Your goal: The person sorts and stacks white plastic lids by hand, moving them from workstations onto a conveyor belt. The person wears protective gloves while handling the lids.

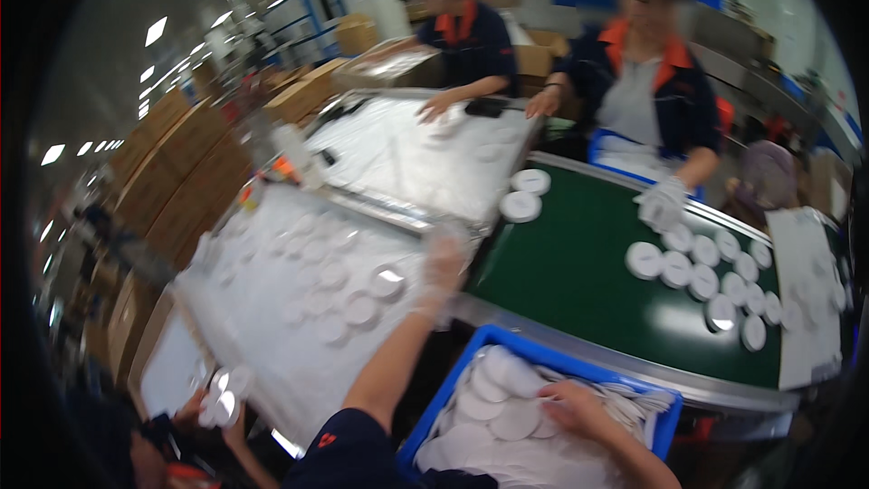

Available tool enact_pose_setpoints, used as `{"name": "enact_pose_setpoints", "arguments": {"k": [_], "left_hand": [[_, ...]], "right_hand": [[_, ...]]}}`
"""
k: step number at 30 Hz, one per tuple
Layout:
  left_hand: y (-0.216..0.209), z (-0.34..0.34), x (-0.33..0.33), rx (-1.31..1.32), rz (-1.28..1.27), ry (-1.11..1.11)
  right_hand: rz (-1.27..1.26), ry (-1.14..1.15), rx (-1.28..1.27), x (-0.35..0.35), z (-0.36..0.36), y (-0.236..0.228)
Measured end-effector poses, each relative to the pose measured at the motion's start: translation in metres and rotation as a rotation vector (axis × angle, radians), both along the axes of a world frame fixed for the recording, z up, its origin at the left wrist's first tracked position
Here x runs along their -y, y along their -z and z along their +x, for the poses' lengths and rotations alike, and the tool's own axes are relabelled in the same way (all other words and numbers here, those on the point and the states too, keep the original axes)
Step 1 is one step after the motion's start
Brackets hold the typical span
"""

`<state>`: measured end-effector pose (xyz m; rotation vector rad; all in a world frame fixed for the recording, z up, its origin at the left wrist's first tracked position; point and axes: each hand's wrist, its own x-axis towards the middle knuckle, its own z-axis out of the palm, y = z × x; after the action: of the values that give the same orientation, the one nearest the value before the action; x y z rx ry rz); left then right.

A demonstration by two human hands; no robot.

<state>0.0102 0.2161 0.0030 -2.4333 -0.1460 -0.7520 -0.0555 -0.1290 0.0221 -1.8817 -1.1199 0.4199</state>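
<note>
One blue bin [668,421] of overlapping, uncountable white discs [515,420] is set by the near edge of the green belt [561,285]; about a dozen more are spread at its right end. Binned discs are touched by the half-curled right hand [579,407]; whether any is gripped cannot be told. The left hand [443,264], its grip blurred, is seen near the right edge of the white counter [272,335].

The head view looks from above, down and forward: the blue bin [669,418] is near, the white table [294,380] left, the green belt [561,263] right.
</note>
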Motion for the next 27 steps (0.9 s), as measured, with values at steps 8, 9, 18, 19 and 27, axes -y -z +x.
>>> {"name": "enact_pose_setpoints", "arguments": {"k": [8, 9, 18, 19, 27], "left_hand": [[0.064, -0.071, -0.116, -0.047, -0.61, 0.014], [0.062, -0.088, -0.132, -0.015, -0.596, -0.022], [-0.04, 0.022, 0.052, -0.146, -0.899, 0.204], [-0.04, 0.044, 0.08, -0.204, -0.892, 0.308], [-0.012, 0.163, 0.211, -0.562, -0.808, 0.655]], "right_hand": [[-0.252, 0.043, 0.446, -0.018, -0.021, 0.01], [-0.263, 0.06, 0.46, -0.02, -0.024, 0.007], [-0.637, 0.14, 0.319, -0.01, -0.021, -0.006], [-0.657, 0.151, 0.272, -0.013, -0.02, 0.0], [-0.423, -0.15, 0.229, -0.015, -0.002, 0.03]]}}
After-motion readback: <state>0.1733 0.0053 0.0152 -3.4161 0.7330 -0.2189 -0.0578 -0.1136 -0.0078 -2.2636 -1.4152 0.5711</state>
